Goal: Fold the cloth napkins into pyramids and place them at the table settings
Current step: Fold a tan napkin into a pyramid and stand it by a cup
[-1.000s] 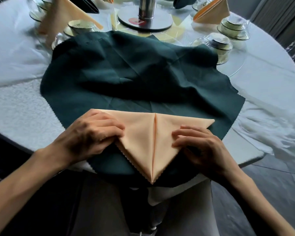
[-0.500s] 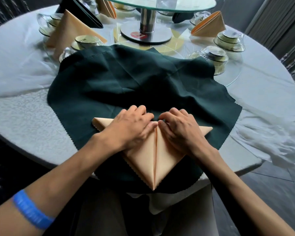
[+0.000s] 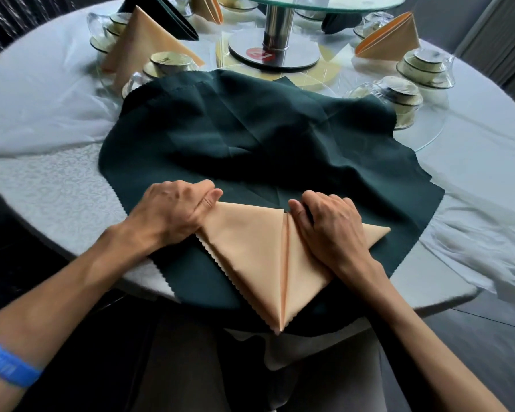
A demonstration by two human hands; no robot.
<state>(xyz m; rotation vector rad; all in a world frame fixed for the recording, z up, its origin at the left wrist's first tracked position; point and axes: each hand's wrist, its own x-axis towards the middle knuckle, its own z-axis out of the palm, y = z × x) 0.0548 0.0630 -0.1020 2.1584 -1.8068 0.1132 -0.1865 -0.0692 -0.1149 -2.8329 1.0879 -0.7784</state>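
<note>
The peach napkin (image 3: 250,251) lies folded into a downward-pointing triangle on a spread dark green cloth (image 3: 250,138), at the near edge of the round table (image 3: 42,185). Its fabric is smooth and matte, with zigzag pinked edges along the lower left side and a straight seam down the middle where two flaps meet. The tip hangs just past the table edge. The left hand (image 3: 173,209) grasps the napkin's left corner, thumb pressed on top and fingers curled around it. The right hand (image 3: 330,227) covers the right flap near the seam, fingers bent over the top edge and gripping it; the right corner pokes out beyond the hand. A blue wristband (image 3: 6,367) circles the left forearm.

The green cloth is creased, with the same pinked border, over a white patterned tablecloth. Behind it stand a glass turntable (image 3: 318,1) on a metal post, stacked cups in glass bowls (image 3: 399,96), and finished peach pyramid napkins (image 3: 393,40) at left and right, with a dark folded one (image 3: 173,19) behind the left.
</note>
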